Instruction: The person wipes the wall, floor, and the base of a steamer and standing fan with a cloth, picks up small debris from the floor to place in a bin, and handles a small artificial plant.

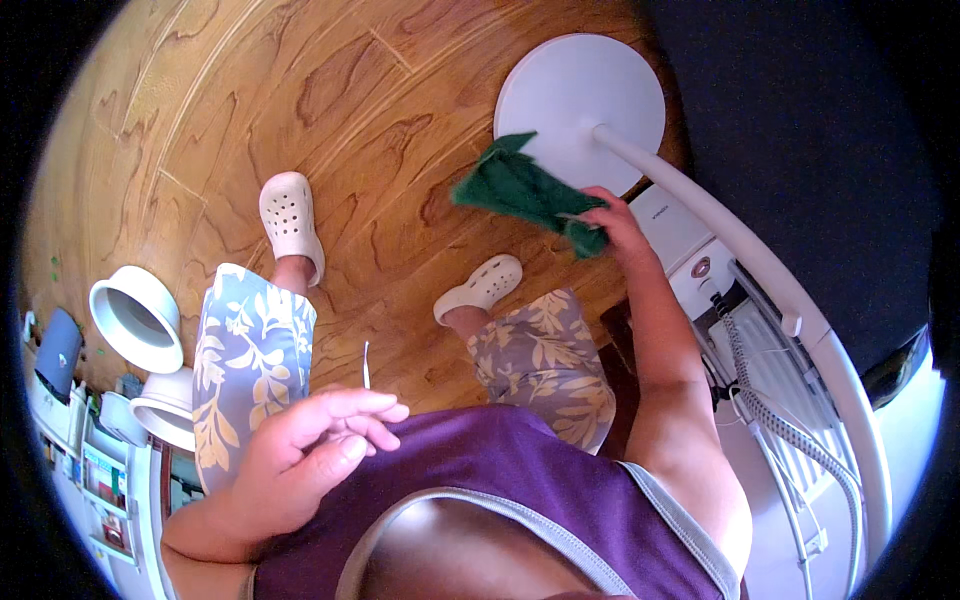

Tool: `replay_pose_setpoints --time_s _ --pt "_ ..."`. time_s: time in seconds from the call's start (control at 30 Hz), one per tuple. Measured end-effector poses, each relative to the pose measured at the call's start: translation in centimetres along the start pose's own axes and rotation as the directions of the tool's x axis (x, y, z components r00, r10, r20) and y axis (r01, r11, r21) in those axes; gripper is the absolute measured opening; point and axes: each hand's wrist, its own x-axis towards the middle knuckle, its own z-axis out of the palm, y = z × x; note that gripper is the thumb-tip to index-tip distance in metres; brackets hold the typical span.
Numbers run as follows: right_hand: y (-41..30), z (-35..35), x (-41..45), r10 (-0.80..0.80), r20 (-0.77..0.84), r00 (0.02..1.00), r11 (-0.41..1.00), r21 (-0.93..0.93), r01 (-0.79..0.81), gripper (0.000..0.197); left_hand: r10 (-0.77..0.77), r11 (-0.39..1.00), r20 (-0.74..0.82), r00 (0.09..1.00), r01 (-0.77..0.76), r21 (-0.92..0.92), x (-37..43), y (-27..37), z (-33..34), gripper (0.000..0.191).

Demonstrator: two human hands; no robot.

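Observation:
My right hand (616, 223) is stretched forward and grips a crumpled dark green cloth (517, 180) by one end. The cloth hangs above the wood-patterned floor, partly in front of a round white stand base (577, 90). My left hand (322, 446) is held up before my purple tank top (480, 442), fingers loosely bent and the thumb apart from them. Just above its index finger shows a thin white strip (366, 366), perhaps a drawstring; its lower end is hidden behind the hand.
A curved white pole (757, 255) rises from the base along the right, beside a dark surface (795, 135). Below the pole run a ribbed hose (795, 431) and cables. White basins (139, 315) and shelves (105, 487) stand at left. My feet wear white clogs (289, 217).

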Motion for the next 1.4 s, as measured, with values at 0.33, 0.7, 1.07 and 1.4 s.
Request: replay_pose_setpoints --time_s 0.33,0.7,1.07,1.4 --pt "6.2 7.6 15.0 -0.24 -0.901 0.362 0.947 -0.135 0.293 0.044 -0.069 0.997 0.147 0.987 0.072 -0.016 0.1 -0.9 -2.1 0.032" --pt "-17.1 33.0 -9.3 -0.068 0.473 0.878 0.88 0.443 -0.171 0.035 -0.051 0.983 -0.358 0.932 -0.018 -0.185 2.8 -8.7 -1.9 0.028" --pt "-24.5 31.0 -31.6 0.019 0.428 0.904 0.976 0.19 -0.11 0.017 0.003 0.933 -0.299 0.954 -0.111 -0.343 -7.1 -5.0 -1.4 0.023" --pt "-25.7 32.2 -45.4 -0.32 0.465 0.825 0.886 -0.162 0.435 0.036 0.286 0.922 -0.075 0.955 -0.296 -0.25 -20.2 8.7 4.3 0.043"
